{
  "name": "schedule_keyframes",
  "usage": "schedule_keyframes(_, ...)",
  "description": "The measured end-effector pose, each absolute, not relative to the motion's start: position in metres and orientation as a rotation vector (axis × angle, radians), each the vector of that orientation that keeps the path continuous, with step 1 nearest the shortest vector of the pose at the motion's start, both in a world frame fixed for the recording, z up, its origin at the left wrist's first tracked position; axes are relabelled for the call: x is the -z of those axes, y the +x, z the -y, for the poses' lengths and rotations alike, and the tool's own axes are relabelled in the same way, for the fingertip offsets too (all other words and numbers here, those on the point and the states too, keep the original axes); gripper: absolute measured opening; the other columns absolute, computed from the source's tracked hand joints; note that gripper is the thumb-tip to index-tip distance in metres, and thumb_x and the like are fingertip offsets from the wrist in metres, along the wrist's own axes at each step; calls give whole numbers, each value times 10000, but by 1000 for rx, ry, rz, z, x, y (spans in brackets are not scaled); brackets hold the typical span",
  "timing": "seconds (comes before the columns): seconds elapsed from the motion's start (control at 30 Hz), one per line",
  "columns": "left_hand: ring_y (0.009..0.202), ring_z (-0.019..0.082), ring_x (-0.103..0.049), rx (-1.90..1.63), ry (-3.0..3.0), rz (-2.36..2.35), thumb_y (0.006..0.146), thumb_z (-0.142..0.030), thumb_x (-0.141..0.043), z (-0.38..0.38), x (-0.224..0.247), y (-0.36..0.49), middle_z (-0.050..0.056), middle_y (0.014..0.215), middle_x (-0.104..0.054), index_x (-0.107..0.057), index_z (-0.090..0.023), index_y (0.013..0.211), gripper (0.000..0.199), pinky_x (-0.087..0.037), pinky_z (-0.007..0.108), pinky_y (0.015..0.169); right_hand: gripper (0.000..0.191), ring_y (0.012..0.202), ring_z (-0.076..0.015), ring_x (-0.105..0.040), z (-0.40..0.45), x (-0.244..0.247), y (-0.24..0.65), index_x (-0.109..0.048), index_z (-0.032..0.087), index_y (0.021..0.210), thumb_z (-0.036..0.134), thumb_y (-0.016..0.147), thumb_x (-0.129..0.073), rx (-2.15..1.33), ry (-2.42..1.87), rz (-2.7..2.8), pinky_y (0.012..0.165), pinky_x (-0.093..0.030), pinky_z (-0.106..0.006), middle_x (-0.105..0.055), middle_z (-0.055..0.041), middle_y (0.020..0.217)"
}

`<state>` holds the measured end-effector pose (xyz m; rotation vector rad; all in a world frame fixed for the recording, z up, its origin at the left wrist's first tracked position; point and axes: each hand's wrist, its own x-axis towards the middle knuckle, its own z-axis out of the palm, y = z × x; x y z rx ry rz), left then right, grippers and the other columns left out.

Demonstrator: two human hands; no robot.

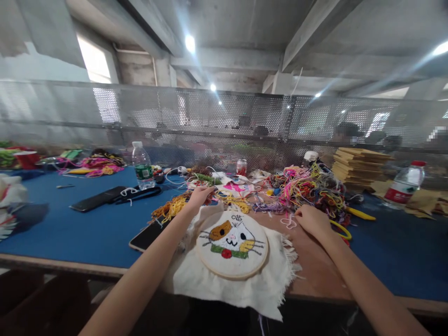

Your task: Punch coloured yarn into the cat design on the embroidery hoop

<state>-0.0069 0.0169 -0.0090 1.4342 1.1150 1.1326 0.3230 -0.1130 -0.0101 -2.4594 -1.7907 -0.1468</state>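
An embroidery hoop (232, 267) holds white cloth stitched with a cat's face, brown and yellow patches, a green collar and a red dot. The fringed cloth (273, 289) hangs over the table's front edge. Beyond the hoop, on its left, my left hand (200, 197) reaches to the thread pile with its fingers bunched; what they hold, if anything, is hidden. To the hoop's right, my right hand (312, 220) is closed in a pinch beside a loop of pale pink thread (289, 222). Whether the thread runs into its fingertips is unclear.
Tangled coloured yarn (308, 184) heaps behind my right hand, near a yellow-handled tool (361, 213). Two bottles, one green-labelled (143, 170) and one red-labelled (402, 186), stand on the table. A black phone (101, 198) lies left; kraft packets (355, 168) are stacked right.
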Motion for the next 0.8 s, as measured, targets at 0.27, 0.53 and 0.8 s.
schedule_keyframes(0.27,329,67,-416,-1100,1512,-1148,692,-406,-580,-15,10,-6,-13,394,-466,-525,-128,523,329,-295,176,330,289,930,-278,-596,109,21,314,-663,95,884,284,793,-464,271,-2506,1823,693,-458,-333,-639,-189,920)
schedule_keyframes(0.53,326,76,-425,-1092,1525,-1150,692,-360,-585,-13,9,-3,-13,389,-458,-520,-134,506,300,-296,180,316,311,963,-275,-588,107,24,316,-664,86,900,312,812,-469,225,-2519,1837,738,-462,-329,-629,-201,958)
schedule_keyframes(0.8,321,72,-420,-1091,1499,-1139,702,-345,-569,-15,9,-4,-13,408,-478,-540,-131,535,273,-297,183,320,373,872,-289,-625,106,21,316,-664,99,841,437,773,-520,227,-2535,1823,695,-476,-338,-655,-191,891)
